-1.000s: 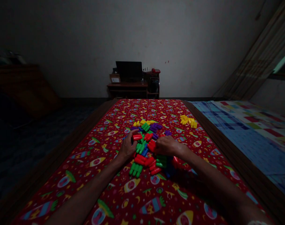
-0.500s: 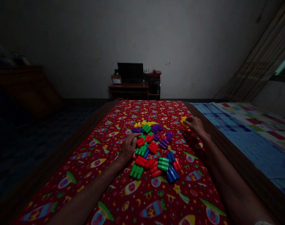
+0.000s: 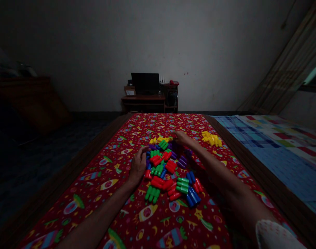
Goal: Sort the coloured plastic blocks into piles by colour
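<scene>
Bullet-shaped plastic toy blocks, joined side by side in rows, lie in a loose pile on the red patterned cloth (image 3: 147,216). Red blocks (image 3: 170,166), green blocks (image 3: 152,194), blue blocks (image 3: 192,197) and purple blocks (image 3: 182,162) are mixed there. My left hand (image 3: 138,165) rests along the pile's left side, fingers stretched and slightly curved, gripping nothing visible. At the far end, my right hand (image 3: 183,138) reaches left beside the yellow blocks (image 3: 160,139), fingers extended, its thumb side unclear. A separate heap of yellow blocks (image 3: 211,139) lies farther right.
The cloth covers a long surface with brown edges (image 3: 251,166). To its right spreads blue and checked bedding (image 3: 264,148). Beyond the far end stands a desk (image 3: 143,98) with a monitor (image 3: 145,83). A wooden cabinet (image 3: 30,103) is at the left.
My right hand has moved left from the yellow heap to the far end of the pile, leaving the heap in full sight. My left hand has drawn slightly left off the blocks.
</scene>
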